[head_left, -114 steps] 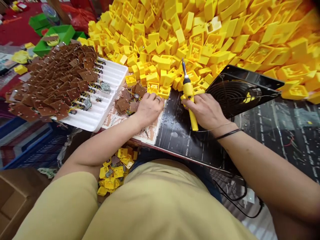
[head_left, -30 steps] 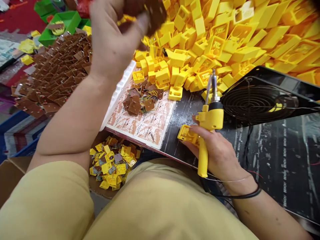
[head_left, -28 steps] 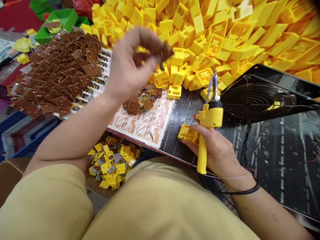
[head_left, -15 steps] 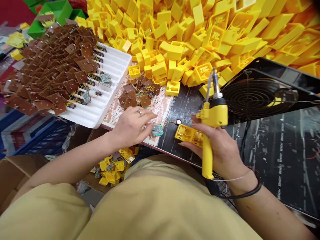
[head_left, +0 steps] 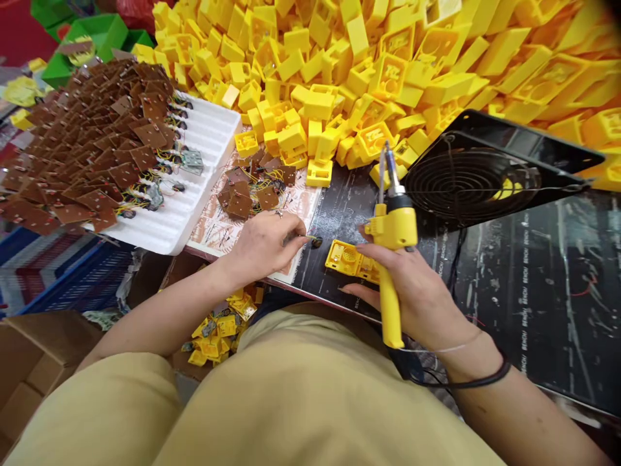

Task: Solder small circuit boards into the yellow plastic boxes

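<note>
My left hand (head_left: 262, 244) is closed in a pinch on thin wires at the bench edge. From its fingertips the wires run to a small round black speaker (head_left: 316, 242) over the black mat. The circuit board on those wires is hidden by the hand. A yellow soldering gun (head_left: 396, 226) is in my right hand (head_left: 412, 285), its metal tip pointing up and away. Just left of the gun lies an open yellow plastic case (head_left: 343, 257), between that hand's thumb and fingers. Whether the fingers press on the case I cannot tell.
Yellow cases (head_left: 310, 58) pile up along the back. A white foam tray (head_left: 204, 162) bears heaped brown circuit boards (head_left: 97, 142), with a smaller cluster (head_left: 247, 194) beside it. A black fan (head_left: 466, 181) stands at right. Below the bench edge sit filled yellow cases (head_left: 218, 330).
My left hand has closed over the green circuit board, which was visible beside its fingertips. The speaker has shifted nearer the hand. The right hand still holds the soldering gun.
</note>
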Action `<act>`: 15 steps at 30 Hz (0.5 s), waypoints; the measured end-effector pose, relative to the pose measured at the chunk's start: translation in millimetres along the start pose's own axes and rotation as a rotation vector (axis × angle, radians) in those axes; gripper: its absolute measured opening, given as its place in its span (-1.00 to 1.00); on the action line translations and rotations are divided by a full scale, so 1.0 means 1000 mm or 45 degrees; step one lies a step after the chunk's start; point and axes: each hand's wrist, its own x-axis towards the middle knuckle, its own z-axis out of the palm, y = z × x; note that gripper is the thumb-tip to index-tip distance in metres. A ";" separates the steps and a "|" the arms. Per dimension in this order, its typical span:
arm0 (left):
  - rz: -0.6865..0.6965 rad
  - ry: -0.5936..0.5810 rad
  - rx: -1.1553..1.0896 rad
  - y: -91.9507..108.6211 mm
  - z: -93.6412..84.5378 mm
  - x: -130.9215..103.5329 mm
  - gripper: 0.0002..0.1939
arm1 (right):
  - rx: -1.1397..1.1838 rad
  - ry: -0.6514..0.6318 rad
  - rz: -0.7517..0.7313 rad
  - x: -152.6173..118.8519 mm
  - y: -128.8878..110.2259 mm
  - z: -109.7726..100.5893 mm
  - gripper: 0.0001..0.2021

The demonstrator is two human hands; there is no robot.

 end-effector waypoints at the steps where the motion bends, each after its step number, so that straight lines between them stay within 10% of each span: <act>1: 0.054 0.048 -0.010 0.000 -0.001 -0.002 -0.87 | -0.003 -0.005 -0.002 0.003 0.000 0.006 -0.58; 6: 0.119 0.086 -0.113 -0.004 -0.006 -0.008 -0.91 | 0.004 0.038 -0.037 0.011 -0.007 0.019 -0.61; 15: 0.036 -0.023 -0.313 0.001 -0.002 -0.005 -0.90 | -0.044 0.374 0.092 -0.007 -0.020 -0.019 -0.70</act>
